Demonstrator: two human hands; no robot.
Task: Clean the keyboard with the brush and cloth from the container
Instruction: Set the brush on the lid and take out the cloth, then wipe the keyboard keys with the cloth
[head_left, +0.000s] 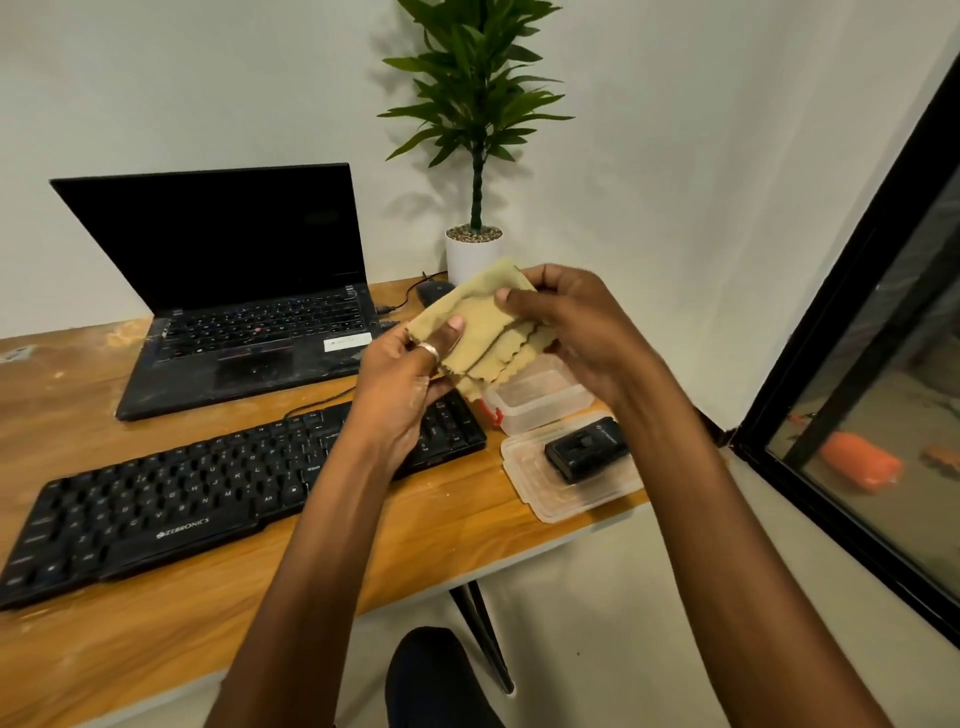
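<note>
Two-handed | cloth (483, 322) pinched between left hand (405, 384), right hand (576, 332) | above keyboard (182, 493)

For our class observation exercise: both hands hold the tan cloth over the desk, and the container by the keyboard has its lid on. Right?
One slip: the head view shows the container by the keyboard open, its lid lying beside it on the desk. The left hand and right hand do hold the cloth.
</note>
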